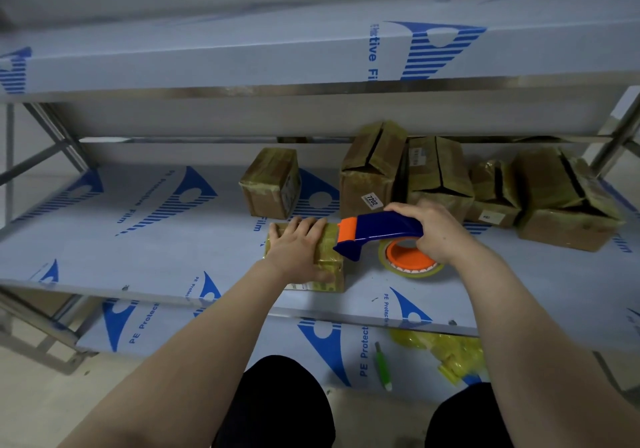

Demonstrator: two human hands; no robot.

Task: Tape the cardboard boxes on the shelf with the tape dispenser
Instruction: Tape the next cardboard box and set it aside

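The shelf [138,240] is metal, covered in pale film with blue print. Five brown cardboard boxes [370,170] stand along its back, glossy with yellowish tape, some with flaps agape. Near the front edge lies a small box [330,257], tape-wrapped. The blue-and-orange tape dispenser [381,228] touches its right top edge, gripped by the right hand [436,233]. The left hand [298,250] presses flat on the small box, fingers spread.

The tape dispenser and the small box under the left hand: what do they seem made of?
The tape dispenser looks like hard plastic, glossy blue and orange, with a smooth moulded shape. The small box looks like brown cardboard with a shiny, yellowish taped surface.
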